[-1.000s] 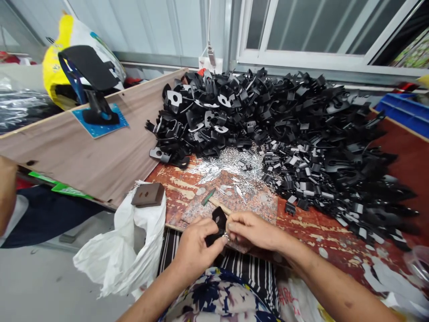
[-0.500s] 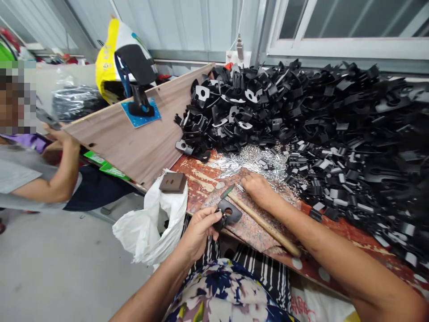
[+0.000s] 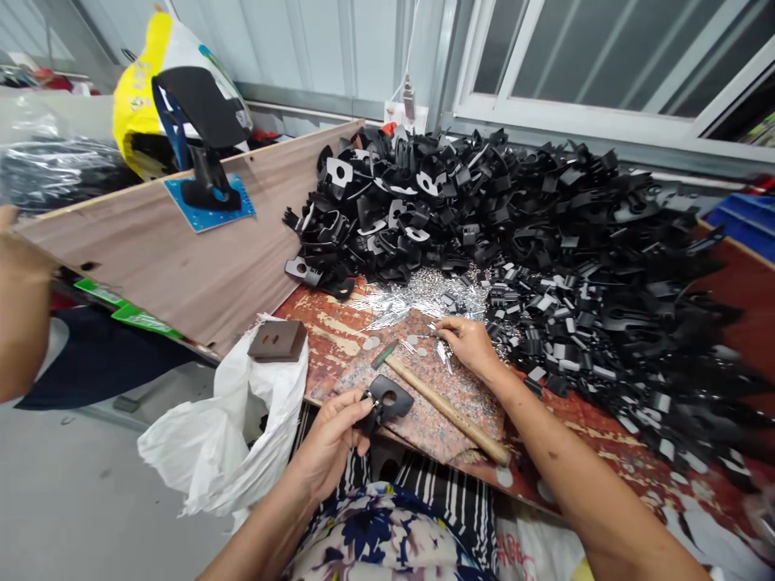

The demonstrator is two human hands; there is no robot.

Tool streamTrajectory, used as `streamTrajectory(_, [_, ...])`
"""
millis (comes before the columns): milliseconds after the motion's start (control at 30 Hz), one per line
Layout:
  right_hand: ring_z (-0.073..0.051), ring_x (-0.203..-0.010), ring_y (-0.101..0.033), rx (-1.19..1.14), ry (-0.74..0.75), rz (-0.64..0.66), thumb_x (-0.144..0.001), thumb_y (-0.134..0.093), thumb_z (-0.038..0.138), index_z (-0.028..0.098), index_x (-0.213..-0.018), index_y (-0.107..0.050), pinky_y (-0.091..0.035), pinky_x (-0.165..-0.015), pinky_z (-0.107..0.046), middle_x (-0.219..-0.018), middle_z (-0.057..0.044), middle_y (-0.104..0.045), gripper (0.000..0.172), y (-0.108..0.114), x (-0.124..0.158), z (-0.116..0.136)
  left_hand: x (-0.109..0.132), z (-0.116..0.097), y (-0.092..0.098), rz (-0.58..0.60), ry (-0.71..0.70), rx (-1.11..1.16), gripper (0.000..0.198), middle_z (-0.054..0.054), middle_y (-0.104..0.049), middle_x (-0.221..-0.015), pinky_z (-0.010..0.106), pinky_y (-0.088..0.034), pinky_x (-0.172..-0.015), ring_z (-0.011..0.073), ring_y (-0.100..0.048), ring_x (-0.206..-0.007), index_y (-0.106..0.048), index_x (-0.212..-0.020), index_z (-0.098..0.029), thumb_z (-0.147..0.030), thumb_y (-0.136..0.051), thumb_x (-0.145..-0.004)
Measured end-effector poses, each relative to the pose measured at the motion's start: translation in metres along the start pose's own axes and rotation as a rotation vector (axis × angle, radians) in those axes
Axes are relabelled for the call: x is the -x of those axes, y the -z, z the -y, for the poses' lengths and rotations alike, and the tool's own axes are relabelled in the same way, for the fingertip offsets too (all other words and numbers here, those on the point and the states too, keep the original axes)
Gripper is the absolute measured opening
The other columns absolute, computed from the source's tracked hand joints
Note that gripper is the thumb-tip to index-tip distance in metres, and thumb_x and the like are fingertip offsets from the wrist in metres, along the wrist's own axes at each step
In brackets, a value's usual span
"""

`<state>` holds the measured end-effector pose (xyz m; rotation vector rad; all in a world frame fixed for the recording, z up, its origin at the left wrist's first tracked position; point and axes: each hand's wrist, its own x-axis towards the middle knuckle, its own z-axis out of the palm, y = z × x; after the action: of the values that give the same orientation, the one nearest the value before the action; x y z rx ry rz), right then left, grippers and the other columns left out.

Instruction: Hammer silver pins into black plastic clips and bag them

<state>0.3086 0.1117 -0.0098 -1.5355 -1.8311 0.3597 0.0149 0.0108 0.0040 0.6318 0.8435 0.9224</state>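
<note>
My left hand [image 3: 339, 424] grips a black plastic part [image 3: 391, 397] with a round hole, held over the near edge of the stone slab [image 3: 357, 375]. A thin metal pin [image 3: 432, 327] appears pinched between the thumb and fingertips of my right hand [image 3: 469, 343]. Below that hand, several loose pins [image 3: 445, 355] lie on the slab. A hammer [image 3: 448, 407] with a wooden handle rests across the slab between my hands. Just beyond is a heap of shiny metal pins [image 3: 424, 294].
Black plastic parts [image 3: 472, 194] are piled high along the back, with small black pieces [image 3: 557, 311] to the right. A brown block [image 3: 277, 340] sits on a white sack [image 3: 230, 436] at the left. Beyond a wooden board [image 3: 182, 266], a co-worker's arm [image 3: 24, 307] shows.
The view has turned to the right. My right hand has moved away from the hammer head, and loose pins now show on the slab beneath it. My left hand still holds the black part.
</note>
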Motion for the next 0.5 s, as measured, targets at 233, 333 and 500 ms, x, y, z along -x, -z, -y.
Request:
streamTrajectory(233, [-0.019, -0.077, -0.07, -0.354, -0.113, -0.035, -0.087, -0.063, 0.041, 0.018, -0.086, -0.07, -0.056, -0.072, -0.032, -0.085, -0.006, -0.076, 0.024, 0.014, 0.024, 0.033, -0.002, 0.004, 0.001, 0.014, -0.007, 0.041, 0.023, 0.001, -0.06, -0.072, 0.016, -0.04, -0.039, 0.0082, -0.045, -0.055, -0.071, -0.081, -0.012, -0.033, -0.081, -0.077])
streamTrajectory(333, [-0.018, -0.077, -0.071, -0.555, -0.148, 0.046, -0.087, -0.066, 0.039, 0.019, -0.085, -0.067, -0.057, -0.073, -0.031, -0.088, -0.006, -0.077, 0.02, 0.017, 0.044, 0.066, -0.003, 0.003, -0.006, 0.024, -0.012, 0.087, 0.022, 0.002, -0.062, -0.074, 0.016, -0.041, -0.039, 0.0102, -0.049, -0.057, -0.071, -0.08, -0.012, -0.031, -0.081, -0.075])
streamTrajectory(500, [-0.017, -0.088, -0.072, -0.703, -0.125, 0.063, -0.093, -0.063, 0.03, 0.021, -0.085, -0.056, -0.057, -0.082, -0.031, -0.1, -0.006, -0.075, 0.013, 0.018, 0.073, 0.113, -0.004, -0.001, -0.013, -0.031, 0.023, 0.21, 0.034, 0.004, -0.065, -0.073, 0.018, -0.043, -0.037, 0.0139, -0.056, -0.059, -0.072, -0.08, -0.014, -0.045, -0.082, -0.071])
